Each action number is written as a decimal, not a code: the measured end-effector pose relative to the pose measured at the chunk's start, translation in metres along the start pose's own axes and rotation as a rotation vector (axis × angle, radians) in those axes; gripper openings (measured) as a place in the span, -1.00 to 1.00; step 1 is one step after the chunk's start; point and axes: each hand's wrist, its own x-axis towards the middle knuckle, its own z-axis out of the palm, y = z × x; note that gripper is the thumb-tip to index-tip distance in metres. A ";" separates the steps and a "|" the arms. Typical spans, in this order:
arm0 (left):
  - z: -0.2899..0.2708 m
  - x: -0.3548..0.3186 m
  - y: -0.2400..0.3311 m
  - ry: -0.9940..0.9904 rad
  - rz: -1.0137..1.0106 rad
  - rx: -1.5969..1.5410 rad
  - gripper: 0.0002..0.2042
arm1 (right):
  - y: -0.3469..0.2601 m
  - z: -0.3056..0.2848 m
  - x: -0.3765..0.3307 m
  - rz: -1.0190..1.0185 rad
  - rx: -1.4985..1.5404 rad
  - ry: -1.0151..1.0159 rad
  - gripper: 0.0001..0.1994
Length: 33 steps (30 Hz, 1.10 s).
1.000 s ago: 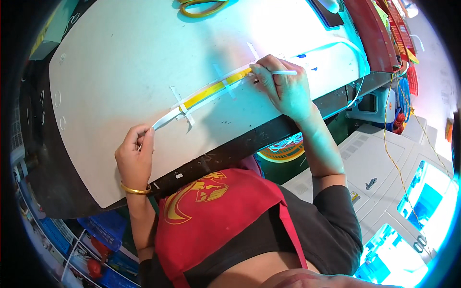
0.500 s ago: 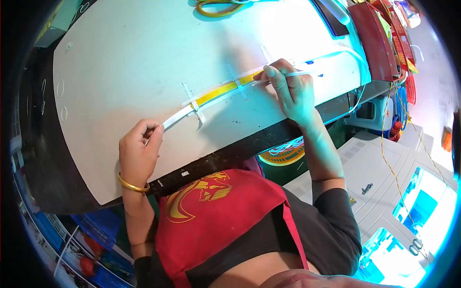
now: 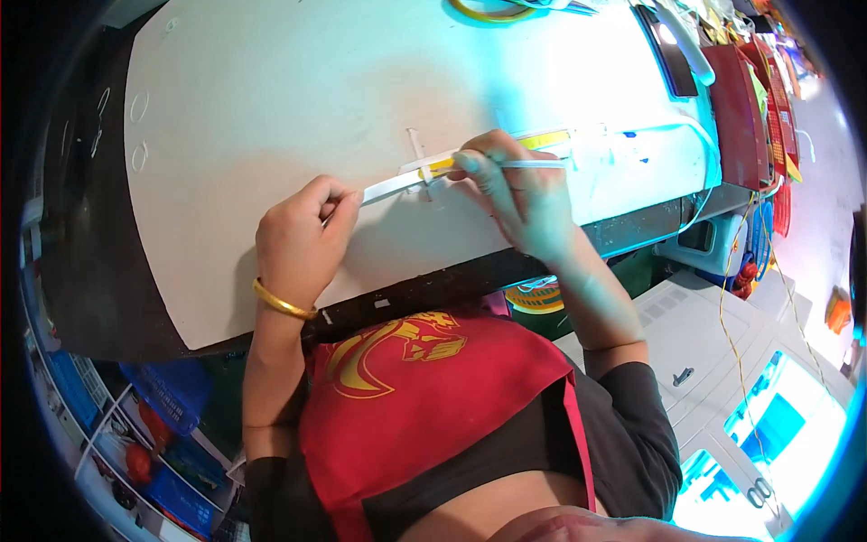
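Left hand: over the near left part of the tabletop, thumb and forefinger pinched together on the near end of the white strip.
White strip: runs from the left fingertips up and to the right, under a short white tape piece, toward the right hand.
Tape piece: lies crosswise over the strips, between the 2 hands.
Yellow strip: lies along the white strip on the tabletop; it shows on both sides of the right hand, which hides its middle.
Right hand: thumb and fingers closed around a thin white stick, just above the yellow strip; whether the fingers touch the strip I cannot tell.
White stick: points right from the grip, its other end hidden or too small to tell.
Tabletop: pale, with a dark border along the near edge.
Far edge: a yellow loop handle, cut off by the view.
Far right: a flat dark device beside a white bar, and a red box.
Wearer: gold bracelet on the left wrist, red apron.
Below the table: a yellow basket.
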 end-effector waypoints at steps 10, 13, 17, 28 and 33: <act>0.002 0.000 0.000 0.028 -0.003 0.061 -0.85 | -0.011 0.027 0.003 -0.051 -0.158 0.025 -0.83; 0.004 -0.002 -0.004 0.051 0.023 0.050 -0.83 | -0.013 0.019 0.001 -0.061 -0.155 -0.121 -0.89; -0.003 -0.005 0.003 0.005 0.001 0.047 -0.85 | 0.028 -0.035 -0.005 0.144 0.144 0.001 -0.83; -0.042 -0.041 -0.031 -0.041 -0.152 -0.032 -0.72 | 0.095 -0.150 -0.022 0.479 -0.568 -0.231 -0.80; -0.010 -0.008 0.004 -0.160 -0.156 -0.263 -0.79 | 0.180 -0.219 -0.047 0.674 -1.127 0.311 -0.86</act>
